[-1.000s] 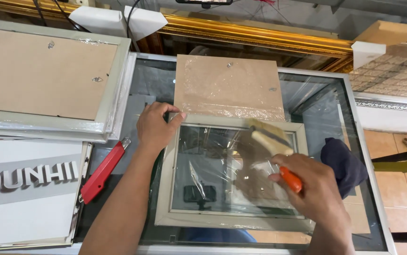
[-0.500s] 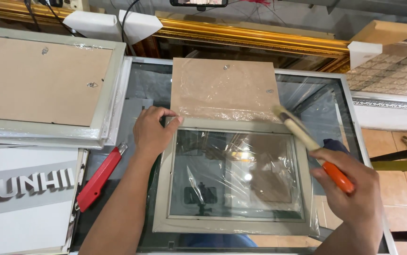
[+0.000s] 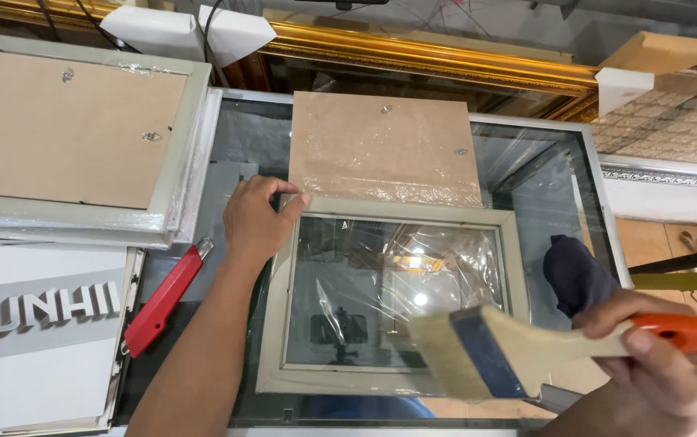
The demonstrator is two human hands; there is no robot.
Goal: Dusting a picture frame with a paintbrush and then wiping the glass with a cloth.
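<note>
My left hand [image 3: 253, 220] rests on the upper-left corner of the pale picture frame [image 3: 389, 212], fingers curled loosely with the fingertips pressing the frame's top rail; it grips nothing, it only steadies. The frame lies flat at the centre of the glass table [image 3: 543, 174], its glazing covered in crinkled clear film.

My right hand [image 3: 652, 364] is at 4 o'clock from the frame, closed firmly around the orange handle of a flat paintbrush [image 3: 518, 352]. The brush has a pale wooden body, a blue ferrule band and light bristles. Its bristles point toward 9 o'clock and overlap the frame's lower-right corner in view; I cannot tell whether they touch the frame or sit above it.

At 12 o'clock from the frame, touching its top rail, lies a brown backing board [image 3: 381, 146] under plastic wrap. At 9 o'clock from my left hand, a red utility knife [image 3: 164, 299] lies on the table edge. At 10 o'clock, a stack of frames [image 3: 73, 137] sits face down, brown backs up. At 3 o'clock from the frame, a dark cloth [image 3: 579, 271] lies just beside my right hand.
</note>
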